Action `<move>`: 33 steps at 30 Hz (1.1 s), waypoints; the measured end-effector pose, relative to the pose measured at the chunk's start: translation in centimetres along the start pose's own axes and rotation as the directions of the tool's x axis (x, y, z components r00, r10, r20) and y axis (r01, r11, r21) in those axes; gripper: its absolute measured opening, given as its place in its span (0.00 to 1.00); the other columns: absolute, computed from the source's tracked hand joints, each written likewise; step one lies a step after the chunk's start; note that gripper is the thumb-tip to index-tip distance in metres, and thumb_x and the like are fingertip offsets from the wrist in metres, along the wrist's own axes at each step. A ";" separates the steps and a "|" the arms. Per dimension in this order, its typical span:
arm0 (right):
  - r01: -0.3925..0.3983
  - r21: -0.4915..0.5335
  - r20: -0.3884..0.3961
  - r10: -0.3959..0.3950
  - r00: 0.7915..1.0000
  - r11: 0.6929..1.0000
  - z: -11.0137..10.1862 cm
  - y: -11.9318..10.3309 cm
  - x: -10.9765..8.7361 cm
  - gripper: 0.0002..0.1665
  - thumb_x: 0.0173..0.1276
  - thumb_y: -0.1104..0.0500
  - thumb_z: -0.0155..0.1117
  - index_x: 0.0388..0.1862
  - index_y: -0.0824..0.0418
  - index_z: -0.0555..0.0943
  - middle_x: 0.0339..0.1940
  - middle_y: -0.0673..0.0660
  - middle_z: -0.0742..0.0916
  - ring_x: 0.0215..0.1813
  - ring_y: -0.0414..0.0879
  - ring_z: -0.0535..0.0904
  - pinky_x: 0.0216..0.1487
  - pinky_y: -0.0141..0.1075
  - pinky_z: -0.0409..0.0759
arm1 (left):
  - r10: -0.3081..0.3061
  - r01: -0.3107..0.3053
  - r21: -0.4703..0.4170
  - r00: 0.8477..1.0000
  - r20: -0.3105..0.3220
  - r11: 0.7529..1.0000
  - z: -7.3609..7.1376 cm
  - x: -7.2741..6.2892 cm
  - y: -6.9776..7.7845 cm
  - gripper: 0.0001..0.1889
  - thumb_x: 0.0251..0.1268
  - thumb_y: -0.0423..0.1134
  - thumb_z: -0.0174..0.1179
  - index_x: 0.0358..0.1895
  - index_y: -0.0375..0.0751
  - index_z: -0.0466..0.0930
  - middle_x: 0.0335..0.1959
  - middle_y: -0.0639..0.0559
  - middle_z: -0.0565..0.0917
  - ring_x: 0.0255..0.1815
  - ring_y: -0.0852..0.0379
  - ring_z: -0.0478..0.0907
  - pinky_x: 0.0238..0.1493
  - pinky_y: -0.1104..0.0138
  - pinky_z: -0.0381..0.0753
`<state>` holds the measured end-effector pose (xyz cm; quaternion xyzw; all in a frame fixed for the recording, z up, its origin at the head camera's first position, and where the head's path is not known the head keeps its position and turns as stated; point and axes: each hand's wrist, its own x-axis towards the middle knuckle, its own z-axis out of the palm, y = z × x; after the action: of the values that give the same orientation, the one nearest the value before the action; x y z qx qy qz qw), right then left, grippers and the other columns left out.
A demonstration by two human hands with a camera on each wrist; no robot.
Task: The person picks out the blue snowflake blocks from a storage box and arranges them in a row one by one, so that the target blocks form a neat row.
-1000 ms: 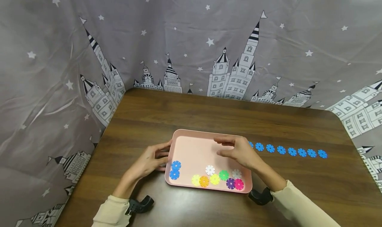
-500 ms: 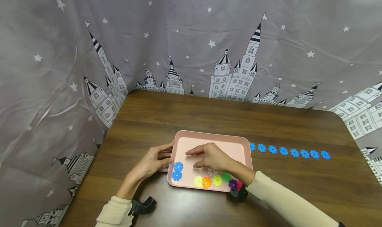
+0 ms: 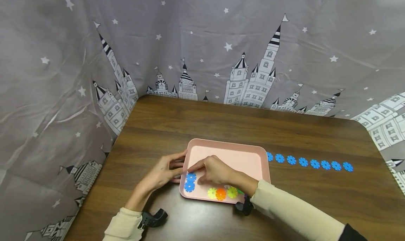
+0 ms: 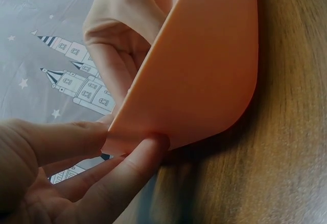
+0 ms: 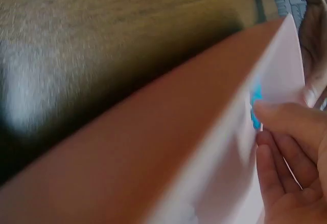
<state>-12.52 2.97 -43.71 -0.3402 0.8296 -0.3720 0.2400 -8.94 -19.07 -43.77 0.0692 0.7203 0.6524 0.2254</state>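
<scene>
A pink tray (image 3: 234, 151) sits on the wooden table, and my left hand (image 3: 162, 170) holds its left rim between thumb and fingers. In the left wrist view, those fingers (image 4: 133, 168) lie against the tray's outer wall. My right hand (image 3: 216, 170) is inside the tray at its left end. Its index finger and thumb straddle the upper of two blue flower-shaped discs (image 3: 191, 177), apart from each other. The right wrist view shows a fingertip touching a blue disc (image 5: 256, 119). Yellow discs (image 3: 232, 192) and an orange disc (image 3: 220, 194) lie along the near side.
A straight row of several blue discs (image 3: 314, 164) runs rightward on the table (image 3: 190, 118) from the tray's right edge. My right forearm covers the tray's near-right corner and most discs there. A grey castle-print curtain (image 3: 196, 40) hangs behind the table.
My right hand has moved left across the tray and down to the two blue discs. My left hand stays at the left rim. The head view has shifted slightly.
</scene>
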 end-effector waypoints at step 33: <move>0.186 -0.265 -0.009 -0.195 0.981 0.946 1.4 0.0 0.1 0.24 0.59 0.60 0.76 0.56 0.61 0.84 0.51 0.51 0.87 0.56 0.40 0.79 0.65 0.32 0.74 | 0.004 -0.004 0.011 1.000 -0.010 1.000 0.1 0.0 0.0 0.32 0.67 0.20 0.54 0.74 0.28 0.56 0.63 0.22 0.69 0.58 0.33 0.75 0.38 0.54 0.88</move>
<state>-11.63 2.27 -44.62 -0.4409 0.8390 -0.2861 0.1409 -8.87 -18.97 -43.77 0.0685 0.7250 0.6491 0.2201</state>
